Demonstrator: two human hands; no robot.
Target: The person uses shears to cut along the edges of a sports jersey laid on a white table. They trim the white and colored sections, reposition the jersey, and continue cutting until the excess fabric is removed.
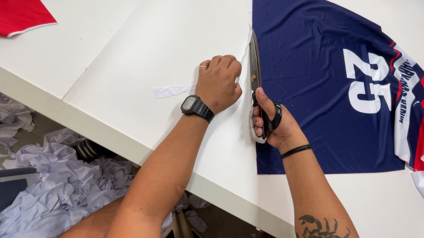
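Two hands work: right hand [273, 126] grips scissors [254, 71], left hand [218, 83] presses navy fabric [312, 78].

The right hand [272, 124] grips scissors [255, 75] along the navy fabric's [313, 67] left edge on the white counter [152, 33]; the fisted left hand [218, 83] holds a white strip [172, 90].

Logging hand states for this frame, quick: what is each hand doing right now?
Left hand: closed in a fist, pressing down on the white strip.
Right hand: closed on the scissors, at the navy fabric edge.
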